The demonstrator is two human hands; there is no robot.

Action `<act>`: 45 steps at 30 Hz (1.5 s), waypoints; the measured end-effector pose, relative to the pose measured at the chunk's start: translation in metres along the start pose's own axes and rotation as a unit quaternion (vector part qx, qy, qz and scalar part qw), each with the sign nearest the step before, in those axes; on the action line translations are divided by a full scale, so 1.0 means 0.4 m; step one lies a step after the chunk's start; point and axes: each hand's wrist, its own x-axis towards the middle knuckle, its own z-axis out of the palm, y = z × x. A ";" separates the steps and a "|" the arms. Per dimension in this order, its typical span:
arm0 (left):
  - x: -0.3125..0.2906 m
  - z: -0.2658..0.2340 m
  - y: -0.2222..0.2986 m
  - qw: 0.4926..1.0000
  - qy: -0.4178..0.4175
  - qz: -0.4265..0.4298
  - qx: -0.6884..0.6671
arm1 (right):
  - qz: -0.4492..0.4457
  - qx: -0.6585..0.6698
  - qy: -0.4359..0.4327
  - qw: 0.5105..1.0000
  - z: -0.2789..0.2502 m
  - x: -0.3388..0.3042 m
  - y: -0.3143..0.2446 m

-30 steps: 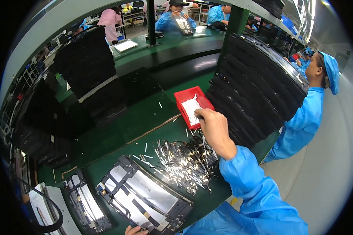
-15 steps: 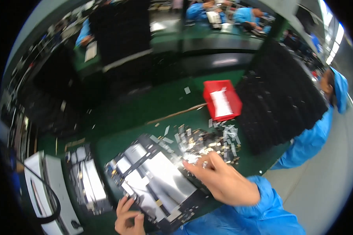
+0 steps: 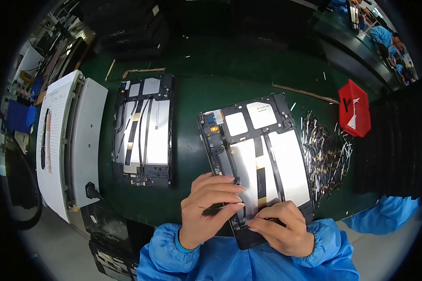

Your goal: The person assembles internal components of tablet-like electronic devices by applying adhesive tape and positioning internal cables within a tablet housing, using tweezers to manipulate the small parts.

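An opened tablet (image 3: 293,147) with silver battery packs and black flat cables lies tilted on the green bench before me. My left hand (image 3: 206,208) is over its lower left side, thumb and a fingertip pinched together beside a thin black cable (image 3: 244,213). What they hold, if anything, is too small to make out. My right hand (image 3: 286,229) rests on the tablet's lower edge, thumb and forefinger closed near that cable's lower end. Whatever is between them is hidden.
A second opened tablet (image 3: 159,126) lies to the left, beside a white box-like device (image 3: 91,136) bearing a written sheet and pens. On the right are a pile of small strips (image 3: 321,159), a red bin (image 3: 358,114) and black stacked trays (image 3: 394,145). A co-worker's blue sleeve (image 3: 384,215) shows at right.
My view has turned and settled over the tablet. The right hand has moved from the strip pile to the tablet's lower edge; the left has come over the tablet's lower left side.
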 end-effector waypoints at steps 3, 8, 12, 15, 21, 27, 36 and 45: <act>0.002 0.000 0.000 1.000 -0.003 -0.002 -0.001 | 0.002 -0.021 -0.015 1.000 0.001 -0.004 0.003; 0.006 0.000 -0.001 1.000 -0.004 0.003 -0.004 | -0.010 -0.040 -0.036 0.998 -0.004 -0.003 0.001; 0.005 -0.003 -0.005 1.000 0.000 0.006 -0.009 | -0.021 -0.064 -0.023 0.997 0.002 0.004 0.005; 0.007 -0.006 -0.006 1.000 -0.008 0.006 -0.003 | -0.018 -0.058 -0.018 0.998 0.003 0.005 0.006; 0.019 -0.005 -0.003 1.000 -0.013 0.011 0.000 | -0.039 -0.097 -0.034 0.994 -0.006 0.010 -0.004; 0.066 -0.008 0.022 0.992 -0.042 0.061 0.107 | -0.076 -0.099 -0.060 0.990 -0.013 0.006 0.004; 0.098 -0.002 0.012 0.985 -0.089 0.016 0.146 | -0.057 -0.091 -0.088 0.990 -0.011 0.001 0.005; 0.103 -0.002 0.009 0.985 -0.088 0.009 0.151 | -0.060 -0.112 -0.083 0.988 -0.017 0.022 -0.003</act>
